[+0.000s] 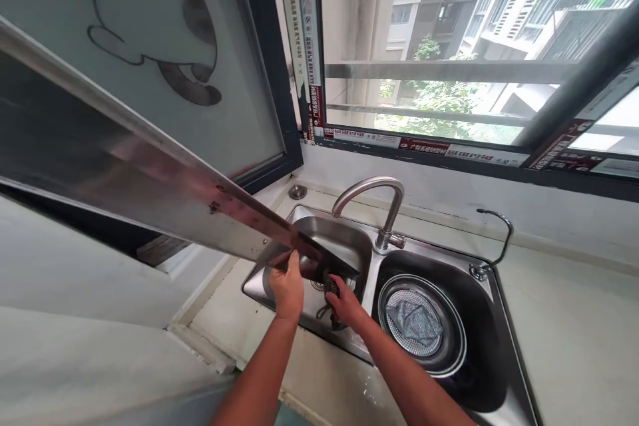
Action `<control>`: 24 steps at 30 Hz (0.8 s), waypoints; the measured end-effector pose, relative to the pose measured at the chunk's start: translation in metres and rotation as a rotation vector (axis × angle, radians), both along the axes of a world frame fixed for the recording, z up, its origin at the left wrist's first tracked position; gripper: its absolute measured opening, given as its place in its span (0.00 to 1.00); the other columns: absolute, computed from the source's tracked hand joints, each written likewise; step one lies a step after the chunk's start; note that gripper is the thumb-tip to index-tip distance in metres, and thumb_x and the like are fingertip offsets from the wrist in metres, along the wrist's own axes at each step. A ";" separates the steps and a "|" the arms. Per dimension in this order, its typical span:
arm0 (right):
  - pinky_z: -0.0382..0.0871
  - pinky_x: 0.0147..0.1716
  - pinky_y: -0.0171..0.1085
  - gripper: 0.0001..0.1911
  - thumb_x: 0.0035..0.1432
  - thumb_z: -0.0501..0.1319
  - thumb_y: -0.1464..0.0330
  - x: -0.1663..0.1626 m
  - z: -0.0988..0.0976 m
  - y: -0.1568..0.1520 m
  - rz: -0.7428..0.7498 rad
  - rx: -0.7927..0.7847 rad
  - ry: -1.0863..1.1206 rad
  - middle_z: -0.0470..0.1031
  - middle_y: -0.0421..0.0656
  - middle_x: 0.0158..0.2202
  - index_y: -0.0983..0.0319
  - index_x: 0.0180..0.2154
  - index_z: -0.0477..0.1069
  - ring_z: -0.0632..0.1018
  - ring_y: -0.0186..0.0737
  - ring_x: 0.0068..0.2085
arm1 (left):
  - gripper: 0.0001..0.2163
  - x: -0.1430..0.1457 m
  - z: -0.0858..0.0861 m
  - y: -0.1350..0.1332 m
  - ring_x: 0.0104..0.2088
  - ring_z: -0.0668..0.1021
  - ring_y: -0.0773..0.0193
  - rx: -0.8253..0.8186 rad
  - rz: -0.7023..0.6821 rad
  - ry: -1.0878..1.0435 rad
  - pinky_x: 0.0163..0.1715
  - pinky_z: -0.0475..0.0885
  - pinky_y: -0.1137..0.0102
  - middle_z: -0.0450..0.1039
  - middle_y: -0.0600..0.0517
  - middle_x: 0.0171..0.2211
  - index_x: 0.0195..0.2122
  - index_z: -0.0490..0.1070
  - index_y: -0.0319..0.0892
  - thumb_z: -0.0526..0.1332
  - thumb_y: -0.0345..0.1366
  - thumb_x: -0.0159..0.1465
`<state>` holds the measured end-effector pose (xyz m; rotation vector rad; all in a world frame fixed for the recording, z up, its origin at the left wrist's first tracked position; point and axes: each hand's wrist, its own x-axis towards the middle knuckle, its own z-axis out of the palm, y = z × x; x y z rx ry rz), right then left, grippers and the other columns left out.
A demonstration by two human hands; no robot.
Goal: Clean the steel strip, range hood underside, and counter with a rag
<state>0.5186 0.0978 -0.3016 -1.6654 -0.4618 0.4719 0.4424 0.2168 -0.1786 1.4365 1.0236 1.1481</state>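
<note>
The long metal panel (164, 176) ran slantwise from the upper left down into the left basin (349, 239), probably because it was far too long to lie flat in there; with its lower end over the basin, drips seemed likelier to land in the sink than on the counter (574, 319). The tap (398, 203) curved toward that same side. In the right basin (492, 346) a round bowl (455, 319) held a crumpled grey cloth (417, 323), set apart from both hands.

The person's left hand (288, 287) was closed round the panel's near edge, thumb laid up on the metal and most fingers hidden from me; I took that as steadying it. The right hand (345, 303) pinched a dark scrubber (331, 286) beside the panel's lower end, though I couldn't tell whether it pressed against the metal. The left forearm rose steeply, while the right one slanted in from the lower right
</note>
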 end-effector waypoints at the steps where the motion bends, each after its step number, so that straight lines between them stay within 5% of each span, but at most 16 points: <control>1: 0.71 0.50 0.47 0.23 0.52 0.63 0.61 0.000 -0.002 0.000 0.044 0.007 0.010 0.78 0.47 0.45 0.58 0.51 0.74 0.78 0.49 0.48 | 0.17 0.001 0.001 -0.001 0.42 0.82 0.51 0.009 0.006 0.006 0.52 0.75 0.55 0.82 0.43 0.35 0.33 0.78 0.42 0.64 0.52 0.57; 9: 0.71 0.42 0.44 0.27 0.54 0.63 0.53 0.055 0.000 -0.076 -0.054 0.050 0.117 0.77 0.42 0.35 0.60 0.52 0.69 0.76 0.44 0.35 | 0.14 0.008 0.005 -0.005 0.41 0.82 0.52 0.111 0.094 0.062 0.53 0.74 0.56 0.81 0.46 0.34 0.31 0.75 0.46 0.63 0.50 0.54; 14: 0.69 0.51 0.45 0.32 0.59 0.62 0.51 0.058 0.015 -0.069 -0.306 0.197 0.101 0.76 0.47 0.51 0.57 0.60 0.65 0.76 0.48 0.49 | 0.15 0.015 0.007 -0.005 0.42 0.82 0.54 0.145 0.119 0.079 0.52 0.74 0.58 0.80 0.47 0.33 0.33 0.74 0.45 0.63 0.52 0.55; 16: 0.68 0.55 0.46 0.30 0.63 0.58 0.53 0.046 0.015 -0.048 -0.245 0.047 0.090 0.75 0.49 0.54 0.57 0.62 0.64 0.75 0.50 0.55 | 0.14 0.019 0.008 -0.001 0.41 0.81 0.55 0.144 0.126 0.079 0.51 0.74 0.59 0.80 0.48 0.33 0.32 0.74 0.45 0.63 0.51 0.56; 20: 0.71 0.52 0.46 0.19 0.59 0.62 0.62 0.022 -0.001 -0.017 0.101 -0.229 0.074 0.80 0.49 0.47 0.59 0.51 0.74 0.80 0.51 0.50 | 0.14 0.025 0.008 0.011 0.37 0.81 0.55 0.127 0.127 0.083 0.47 0.75 0.59 0.79 0.48 0.31 0.32 0.73 0.44 0.64 0.49 0.54; 24: 0.68 0.56 0.45 0.21 0.63 0.60 0.68 0.027 -0.018 -0.018 0.166 -0.399 0.020 0.77 0.50 0.52 0.59 0.58 0.70 0.78 0.50 0.55 | 0.14 0.027 0.009 0.024 0.35 0.80 0.55 0.105 0.127 0.087 0.46 0.74 0.58 0.78 0.48 0.30 0.31 0.73 0.44 0.64 0.50 0.54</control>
